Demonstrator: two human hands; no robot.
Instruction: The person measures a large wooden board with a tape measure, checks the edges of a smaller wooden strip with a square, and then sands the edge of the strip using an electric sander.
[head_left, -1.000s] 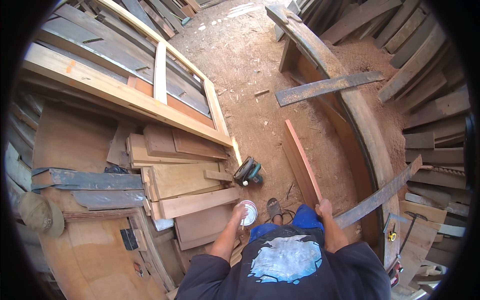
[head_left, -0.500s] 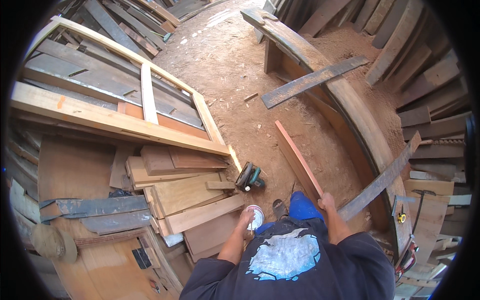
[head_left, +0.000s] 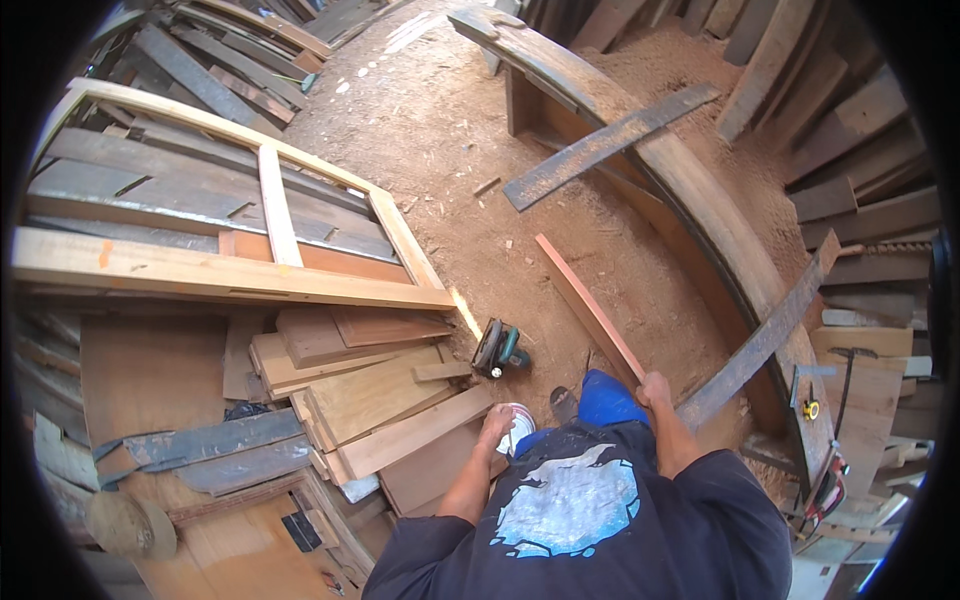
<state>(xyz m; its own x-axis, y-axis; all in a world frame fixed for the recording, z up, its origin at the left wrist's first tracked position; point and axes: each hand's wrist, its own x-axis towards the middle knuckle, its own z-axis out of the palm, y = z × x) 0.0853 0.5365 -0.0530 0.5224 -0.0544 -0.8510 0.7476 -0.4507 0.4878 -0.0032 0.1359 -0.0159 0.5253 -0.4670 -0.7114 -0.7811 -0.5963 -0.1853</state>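
Note:
My left hand (head_left: 495, 427) is closed at the edge of a round white tin (head_left: 518, 430) with a reddish rim. Its lower part is hidden, partly by my body. On the other side, my right hand (head_left: 655, 390) grips the near end of a long reddish wood strip (head_left: 592, 308), which slants forward and left over the dirt floor. Just ahead of the tin, a green and black circular saw (head_left: 500, 350) rests beside the stacked boards.
Pale boards (head_left: 385, 395) lie stacked at left, below a light wooden frame (head_left: 200, 270). A long curved wooden piece (head_left: 700, 200) runs along the right, with dark planks (head_left: 610, 147) across it. A yellow tape measure (head_left: 810, 409) sits near its close end.
The view has turned slightly, so most surroundings sit a little differently in the picture. Both hands keep their holds on the tin and the wood strip, whose far end appears slightly further left.

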